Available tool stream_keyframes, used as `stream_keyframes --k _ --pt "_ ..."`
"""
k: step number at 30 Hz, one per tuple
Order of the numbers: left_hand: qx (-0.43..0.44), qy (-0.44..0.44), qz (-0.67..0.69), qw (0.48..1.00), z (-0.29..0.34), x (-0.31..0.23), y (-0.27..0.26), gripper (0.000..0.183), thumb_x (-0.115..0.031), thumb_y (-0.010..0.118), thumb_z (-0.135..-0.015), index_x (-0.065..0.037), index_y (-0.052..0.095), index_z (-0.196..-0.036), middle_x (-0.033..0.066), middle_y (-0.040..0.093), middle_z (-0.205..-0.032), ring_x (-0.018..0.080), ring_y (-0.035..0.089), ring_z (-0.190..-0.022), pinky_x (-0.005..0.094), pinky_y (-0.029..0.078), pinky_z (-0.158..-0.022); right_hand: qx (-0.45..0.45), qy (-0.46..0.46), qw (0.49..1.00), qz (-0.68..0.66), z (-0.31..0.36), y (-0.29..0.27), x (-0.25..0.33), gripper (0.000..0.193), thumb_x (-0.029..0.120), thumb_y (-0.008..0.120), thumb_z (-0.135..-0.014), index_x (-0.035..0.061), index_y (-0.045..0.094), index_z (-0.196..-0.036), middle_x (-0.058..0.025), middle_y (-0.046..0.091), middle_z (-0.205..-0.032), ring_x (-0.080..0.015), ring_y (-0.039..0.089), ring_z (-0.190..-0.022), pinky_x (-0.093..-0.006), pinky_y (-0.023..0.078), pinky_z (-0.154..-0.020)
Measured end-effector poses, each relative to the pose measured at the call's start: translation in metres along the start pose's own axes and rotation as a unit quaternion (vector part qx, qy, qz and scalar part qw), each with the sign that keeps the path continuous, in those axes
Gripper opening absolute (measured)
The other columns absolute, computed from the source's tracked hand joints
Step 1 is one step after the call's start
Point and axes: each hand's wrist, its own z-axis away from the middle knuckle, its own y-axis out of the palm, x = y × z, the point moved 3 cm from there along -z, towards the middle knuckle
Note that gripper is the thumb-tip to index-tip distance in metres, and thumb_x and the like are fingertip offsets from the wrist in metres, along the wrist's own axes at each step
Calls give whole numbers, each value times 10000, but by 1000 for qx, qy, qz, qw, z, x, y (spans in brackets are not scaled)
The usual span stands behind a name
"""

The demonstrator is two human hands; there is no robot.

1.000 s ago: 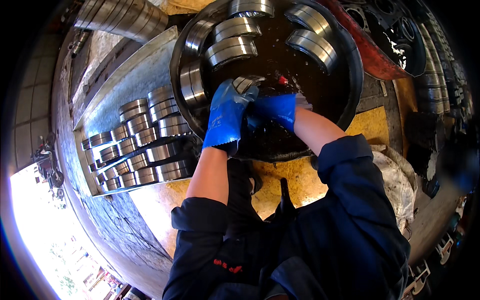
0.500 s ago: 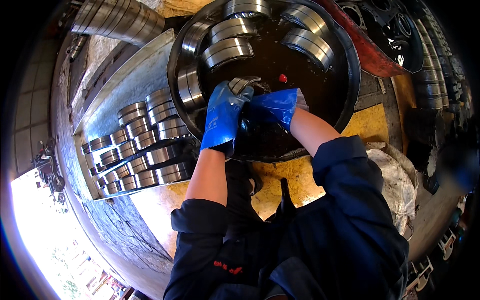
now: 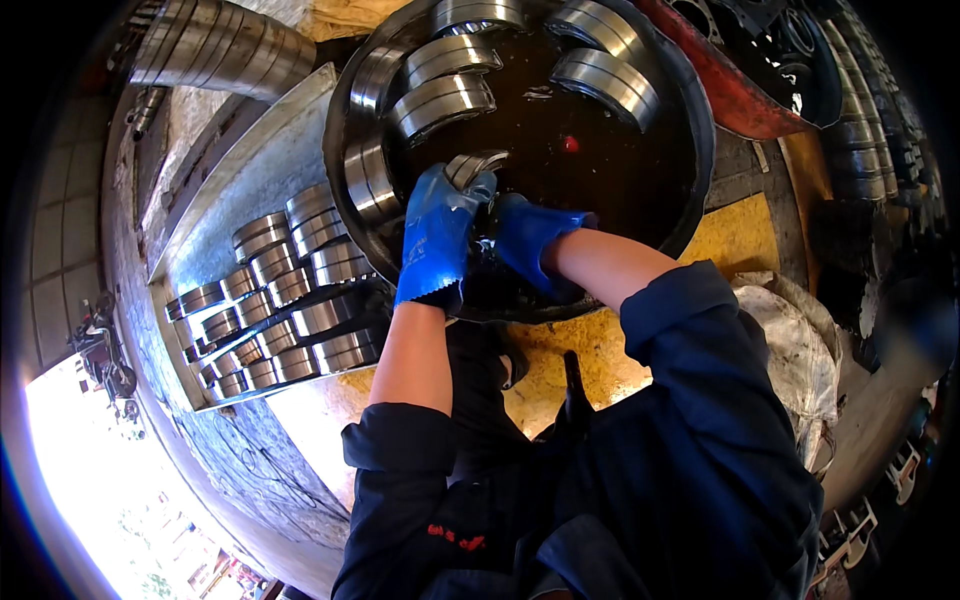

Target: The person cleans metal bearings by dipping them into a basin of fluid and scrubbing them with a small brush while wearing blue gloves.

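Over the near part of a round black tub (image 3: 703,170) of dark liquid, my left hand (image 3: 438,235), in a blue rubber glove, is closed around a shiny metal bearing ring (image 3: 474,168). The ring's upper edge shows above the fingers; its lower part is hidden. My right hand (image 3: 535,238), gloved alike, is close to the ring's near right side. Its fingers are hidden behind the glove and in shadow. More bearing rings (image 3: 443,105) lie in the tub at the far left, and others (image 3: 605,85) at the far right. A small red object (image 3: 570,144) is in the liquid.
Left of the tub, a metal tray (image 3: 185,360) carries rows of bearing rings (image 3: 290,287). A stack of larger rings (image 3: 225,50) lies at the far left. At the far right stands a red-sided container (image 3: 735,95) with dark parts. A whitish sack (image 3: 790,350) rests at the right.
My right hand has turned and drawn down a little beside the ring. My left hand keeps its hold. The whole view has shifted slightly.
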Motion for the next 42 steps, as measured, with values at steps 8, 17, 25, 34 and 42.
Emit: stream_keyframes --k 8,17,25,34,42 --pt "5 -32 22 999 -2 6 3 281 -237 613 -948 -66 659 -1166 178 624 -1169 346 579 -1124 391 460 -979 -36 149 902 -403 -18 -21 -19 321 299 604 -972 72 670 -1191 -123 687 -1131 -166 650 -977 -311 511 -854" --pt "-4 -9 -7 1000 -2 7 3 266 -231 617 -944 -71 668 -1150 181 629 -1135 343 578 -1119 384 468 -960 -21 -6 998 -51 21 -10 25 292 239 577 -982 48 663 -1186 -122 695 -1098 -173 648 -970 -307 510 -859" --pt "-10 80 -57 995 -2 41 17 339 -304 611 -955 -53 659 -1178 204 606 -1194 374 557 -1150 401 443 -993 34 192 951 -240 -18 -23 3 268 185 554 -990 27 657 -1181 -121 702 -1069 -180 646 -964 -304 509 -863" --pt "49 -34 -3 998 -3 25 16 388 -354 577 -973 -41 644 -1191 240 590 -1250 390 538 -1193 412 436 -1032 -60 -98 940 321 60 -57 86 278 177 531 -1005 23 652 -1202 -123 690 -1113 -165 642 -965 -303 502 -832" --pt "18 35 1 999 -6 28 21 416 -341 656 -927 26 620 -1119 244 619 -1127 426 577 -1079 410 463 -931 -21 15 985 -173 -18 -8 -24 319 225 518 -1010 71 619 -1270 -133 668 -1195 -203 632 -1079 -321 465 -963"
